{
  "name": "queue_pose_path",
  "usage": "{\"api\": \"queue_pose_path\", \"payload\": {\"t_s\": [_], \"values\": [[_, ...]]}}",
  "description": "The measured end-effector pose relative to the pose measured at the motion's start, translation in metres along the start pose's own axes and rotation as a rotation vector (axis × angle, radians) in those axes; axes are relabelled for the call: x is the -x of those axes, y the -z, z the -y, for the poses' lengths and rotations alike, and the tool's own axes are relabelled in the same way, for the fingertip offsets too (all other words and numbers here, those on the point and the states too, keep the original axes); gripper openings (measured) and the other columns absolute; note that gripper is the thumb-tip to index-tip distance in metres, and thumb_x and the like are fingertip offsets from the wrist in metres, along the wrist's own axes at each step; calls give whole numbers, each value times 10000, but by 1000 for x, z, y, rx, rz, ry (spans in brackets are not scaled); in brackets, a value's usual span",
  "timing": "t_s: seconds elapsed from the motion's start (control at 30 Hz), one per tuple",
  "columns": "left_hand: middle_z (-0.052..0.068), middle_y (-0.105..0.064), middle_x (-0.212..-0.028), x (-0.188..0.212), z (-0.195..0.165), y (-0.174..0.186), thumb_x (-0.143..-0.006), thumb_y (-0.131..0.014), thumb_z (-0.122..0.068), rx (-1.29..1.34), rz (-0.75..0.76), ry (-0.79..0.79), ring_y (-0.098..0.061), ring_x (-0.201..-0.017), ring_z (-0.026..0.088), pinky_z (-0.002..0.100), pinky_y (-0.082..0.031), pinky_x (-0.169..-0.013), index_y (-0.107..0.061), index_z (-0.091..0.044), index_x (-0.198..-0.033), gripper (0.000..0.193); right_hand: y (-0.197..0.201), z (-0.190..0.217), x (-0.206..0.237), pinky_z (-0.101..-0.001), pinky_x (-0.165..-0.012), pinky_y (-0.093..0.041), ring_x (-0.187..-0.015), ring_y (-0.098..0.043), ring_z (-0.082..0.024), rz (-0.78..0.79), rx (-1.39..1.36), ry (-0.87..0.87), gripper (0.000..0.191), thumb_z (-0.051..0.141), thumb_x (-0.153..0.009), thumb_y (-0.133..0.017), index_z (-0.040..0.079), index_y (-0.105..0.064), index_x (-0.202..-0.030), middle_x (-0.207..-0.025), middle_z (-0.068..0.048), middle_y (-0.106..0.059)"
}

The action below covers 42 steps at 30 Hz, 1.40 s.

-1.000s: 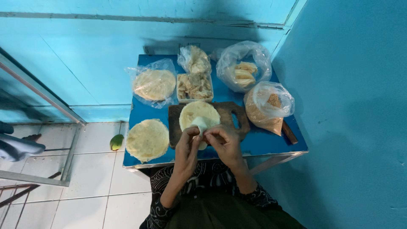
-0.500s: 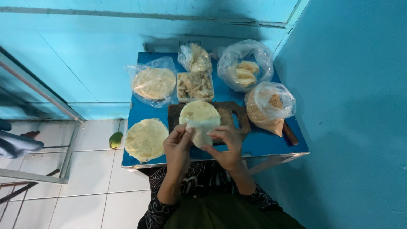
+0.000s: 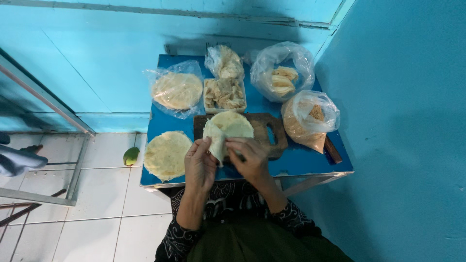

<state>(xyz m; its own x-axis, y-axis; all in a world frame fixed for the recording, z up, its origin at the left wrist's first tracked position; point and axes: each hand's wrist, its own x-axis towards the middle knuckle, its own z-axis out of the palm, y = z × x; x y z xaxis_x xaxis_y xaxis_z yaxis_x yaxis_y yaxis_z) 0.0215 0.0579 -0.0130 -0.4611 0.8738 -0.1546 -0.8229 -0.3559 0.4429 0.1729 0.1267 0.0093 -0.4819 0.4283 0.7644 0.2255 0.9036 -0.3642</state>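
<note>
A round pale wrapper lies on a dark wooden cutting board on a small blue table. Its near left edge is folded up and over. My left hand pinches that folded flap from the left. My right hand presses on the fold from the right, fingers curled over it. Both hands touch the same wrapper at the board's front edge.
A stack of round wrappers lies at the table's front left, another in a plastic bag behind it. A tray of filling and bags of food and crumbs stand at the back. A green fruit lies on the tiled floor.
The wrapper's near edge has been lifted and folded further over towards the middle. Both hands have shifted slightly along the fold and stayed on it.
</note>
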Motion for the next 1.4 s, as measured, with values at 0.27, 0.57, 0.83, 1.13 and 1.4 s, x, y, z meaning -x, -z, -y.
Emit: {"api": "queue_pose_path", "payload": {"t_s": [0.27,0.57,0.83,1.13,1.4], "values": [[81,-716,-997,3,-30,-17,-987,-660,-91,-151,172,228,-718,-888,170,307,-594,-821,-643,-29,-1004,67,11,-18,-20,-380,-1223,-436,-1437,-522,-246,179,-925,-296,827,154,-888,-833,100,-383,-1580,-1584,-106,-488],[98,-743,-1037,1,-30,-18,-955,-606,-233,-325,244,198,-738,-923,184,329,-639,-809,-687,-24,-1103,268,-14,-35,-14,-406,-1032,-537,-1197,-633,-242,-181,-1335,-837,736,69,-853,-817,25,-454,-1492,-1347,-135,-606],[93,-722,-1005,7,16,9,-980,-720,-7,-373,261,154,-713,-901,177,345,-628,-834,-669,31,-1094,131,-5,-34,-11,-382,-984,-553,-1178,-631,-213,-360,-1266,-902,678,31,-899,-731,69,-423,-1502,-1315,-89,-602],[59,-720,-982,17,-5,-8,-980,-666,-39,-192,152,15,-706,-836,115,265,-616,-729,-644,-38,-999,29,34,-5,-15,-397,-976,-535,-1265,-559,-331,-130,-65,-134,812,182,-691,-883,89,-511,-1406,-1380,-157,-523],[101,-724,-988,16,-14,-17,-975,-657,-40,-184,131,72,-755,-913,210,267,-584,-757,-653,-33,-1007,33,27,-11,-10,-336,-936,-588,-1100,-734,-175,-38,-221,-108,165,70,-938,-740,90,-742,-1102,-1119,-46,-756]]}}
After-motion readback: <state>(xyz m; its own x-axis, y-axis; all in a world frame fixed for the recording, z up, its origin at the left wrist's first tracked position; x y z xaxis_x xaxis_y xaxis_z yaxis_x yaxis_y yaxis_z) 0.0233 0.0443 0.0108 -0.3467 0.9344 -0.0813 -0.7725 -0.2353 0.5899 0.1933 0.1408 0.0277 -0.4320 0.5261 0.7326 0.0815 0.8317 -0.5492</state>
